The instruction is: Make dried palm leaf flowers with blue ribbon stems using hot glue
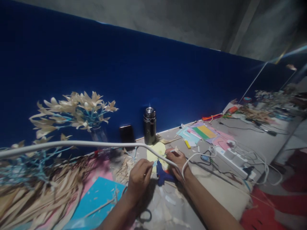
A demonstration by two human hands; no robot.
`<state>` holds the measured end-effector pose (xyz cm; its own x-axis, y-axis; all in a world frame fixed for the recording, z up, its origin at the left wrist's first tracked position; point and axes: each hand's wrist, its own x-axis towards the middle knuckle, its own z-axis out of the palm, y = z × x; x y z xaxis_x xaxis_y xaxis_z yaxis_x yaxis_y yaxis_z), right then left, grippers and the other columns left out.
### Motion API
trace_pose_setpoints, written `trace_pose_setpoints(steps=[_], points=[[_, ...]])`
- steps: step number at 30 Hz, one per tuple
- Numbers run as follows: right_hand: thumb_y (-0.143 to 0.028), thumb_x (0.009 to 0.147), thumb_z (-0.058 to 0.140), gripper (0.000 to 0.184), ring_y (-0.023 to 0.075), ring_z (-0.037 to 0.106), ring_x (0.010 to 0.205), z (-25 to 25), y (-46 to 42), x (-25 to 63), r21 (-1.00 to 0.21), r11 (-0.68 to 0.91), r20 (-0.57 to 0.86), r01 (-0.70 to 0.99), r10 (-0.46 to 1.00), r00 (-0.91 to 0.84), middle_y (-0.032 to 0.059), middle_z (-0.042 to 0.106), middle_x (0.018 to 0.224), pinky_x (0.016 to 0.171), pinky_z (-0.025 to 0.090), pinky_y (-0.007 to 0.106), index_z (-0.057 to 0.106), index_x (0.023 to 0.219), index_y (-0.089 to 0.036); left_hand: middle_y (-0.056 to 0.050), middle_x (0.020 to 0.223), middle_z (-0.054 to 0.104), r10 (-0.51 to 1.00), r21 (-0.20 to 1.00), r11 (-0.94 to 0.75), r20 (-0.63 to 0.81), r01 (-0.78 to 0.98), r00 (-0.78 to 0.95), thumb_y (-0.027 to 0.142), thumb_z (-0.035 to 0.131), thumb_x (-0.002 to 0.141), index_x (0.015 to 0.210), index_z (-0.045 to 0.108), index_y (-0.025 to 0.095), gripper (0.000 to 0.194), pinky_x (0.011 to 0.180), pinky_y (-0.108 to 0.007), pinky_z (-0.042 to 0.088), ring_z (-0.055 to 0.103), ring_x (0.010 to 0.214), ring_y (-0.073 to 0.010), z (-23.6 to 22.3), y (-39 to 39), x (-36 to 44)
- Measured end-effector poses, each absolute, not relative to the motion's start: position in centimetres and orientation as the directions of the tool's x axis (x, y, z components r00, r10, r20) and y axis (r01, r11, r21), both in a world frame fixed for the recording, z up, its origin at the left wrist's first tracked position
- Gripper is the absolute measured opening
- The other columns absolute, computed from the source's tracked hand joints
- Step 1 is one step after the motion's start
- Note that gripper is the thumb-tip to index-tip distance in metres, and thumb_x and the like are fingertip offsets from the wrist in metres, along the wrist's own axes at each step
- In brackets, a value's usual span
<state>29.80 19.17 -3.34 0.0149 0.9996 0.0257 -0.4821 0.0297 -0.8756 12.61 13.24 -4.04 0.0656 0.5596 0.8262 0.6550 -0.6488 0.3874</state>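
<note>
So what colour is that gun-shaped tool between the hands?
The gun-shaped tool is mostly dark blue; it shows in the head view, the only one.

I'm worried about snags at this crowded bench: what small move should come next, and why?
Probably ease the white cable aside from the right hand. In this view it crosses in front of that hand, and what looks like a blue glue gun is between it and the left hand. Whether the cable touches, I can't tell.

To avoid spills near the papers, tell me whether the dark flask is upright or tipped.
Upright: the dark flask stands on the table, its body vertical and its silvery top uppermost.
</note>
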Motion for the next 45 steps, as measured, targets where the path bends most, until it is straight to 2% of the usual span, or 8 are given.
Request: trace_pose_setpoints(steps=[5,10,15,27,34,38,41,45], points=[[-0.043,0.050,0.097,0.040,0.0093,0.048,0.059,-3.9,19.7,30.6,-0.832,0.014,0.080,-0.554,0.992,-0.094,0.0040,0.064,0.087,0.054,0.043,0.025,0.072,0.066,-0.017,-0.002,0.070,0.070,0.763,0.739,-0.522,0.628,0.425,-0.154,0.021,0.066,0.088,0.076,0.074,0.020,0.015,0.062,-0.028,0.051,0.066,0.066,-0.0173,-3.4,13.1,13.3],[-0.036,0.050,0.098,0.035,0.0107,0.054,0.066,-3.7,19.9,31.8,-0.803,-0.084,0.077,-0.590,0.967,-0.244,0.0062,0.066,0.099,0.058,0.050,0.024,0.074,0.068,-0.018,0.001,0.056,0.060,0.974,0.989,-0.147,0.144,-0.006,-0.177,0.029,0.074,0.074,0.063,0.070,0.018,0.015,0.049,-0.024,0.039,0.052,0.051,-0.0129,-2.7,13.2,13.9],[-0.035,0.057,0.097,0.035,0.0130,0.060,0.075,-3.8,20.0,32.2,-0.772,-0.206,0.050,-0.601,0.923,-0.381,0.0058,0.068,0.097,0.062,0.054,0.023,0.077,0.080,-0.018,0.005,0.049,0.051,0.992,0.987,0.051,-0.067,-0.151,-0.106,0.029,0.078,0.066,0.060,0.066,0.017,0.018,0.047,-0.022,0.031,0.039,0.047,-0.0090,-2.2,13.2,13.8],[-0.031,0.058,0.097,0.038,0.0077,0.057,0.060,-4.4,20.1,31.4,-0.763,-0.160,-0.051,-0.627,0.981,-0.189,0.0011,0.068,0.086,0.052,0.051,0.017,0.074,0.083,-0.016,0.001,0.058,0.060,0.979,0.993,-0.090,0.101,0.071,-0.175,0.031,0.071,0.074,0.063,0.067,0.019,0.017,0.054,-0.025,0.041,0.053,0.056,-0.0143,-2.4,13.0,14.4],[-0.032,0.055,0.098,0.035,0.0066,0.051,0.057,-5.0,20.5,31.1,-0.781,-0.084,-0.024,-0.619,0.994,-0.104,0.0013,0.069,0.086,0.052,0.046,0.018,0.075,0.077,-0.017,-0.001,0.069,0.065,0.909,0.892,-0.303,0.376,0.337,-0.179,0.024,0.065,0.082,0.067,0.070,0.020,0.016,0.066,-0.028,0.043,0.059,0.068,-0.0168,-2.9,12.4,14.3],[-0.033,0.061,0.095,0.028,0.0100,0.056,0.068,-4.9,20.3,31.5,-0.780,-0.010,0.114,-0.625,0.981,-0.157,0.0024,0.068,0.098,0.060,0.049,0.021,0.074,0.074,-0.020,0.001,0.056,0.058,0.991,0.998,-0.027,0.020,-0.053,-0.135,0.028,0.073,0.075,0.066,0.066,0.019,0.015,0.054,-0.024,0.037,0.049,0.054,-0.0129,-3.2,12.6,14.5],[-0.033,0.064,0.094,0.026,0.0134,0.059,0.078,-4.6,20.1,31.7,-0.747,-0.036,0.168,-0.663,0.956,-0.241,0.0029,0.067,0.099,0.067,0.051,0.023,0.073,0.072,-0.021,0.003,0.052,0.054,0.971,0.914,0.239,-0.232,-0.329,0.061,0.025,0.078,0.067,0.063,0.062,0.016,0.019,0.049,-0.020,0.028,0.042,0.048,-0.0085,-3.4,12.9,14.4],[-0.031,0.065,0.094,0.026,0.0151,0.062,0.085,-4.6,20.2,31.8,-0.723,-0.134,0.138,-0.677,0.933,-0.332,0.0047,0.071,0.105,0.070,0.054,0.025,0.075,0.079,-0.021,0.003,0.051,0.052,0.952,0.862,0.307,-0.284,-0.404,0.117,0.021,0.081,0.062,0.061,0.062,0.015,0.020,0.047,-0.019,0.022,0.039,0.047,-0.0061,-3.9,13.1,14.5]])
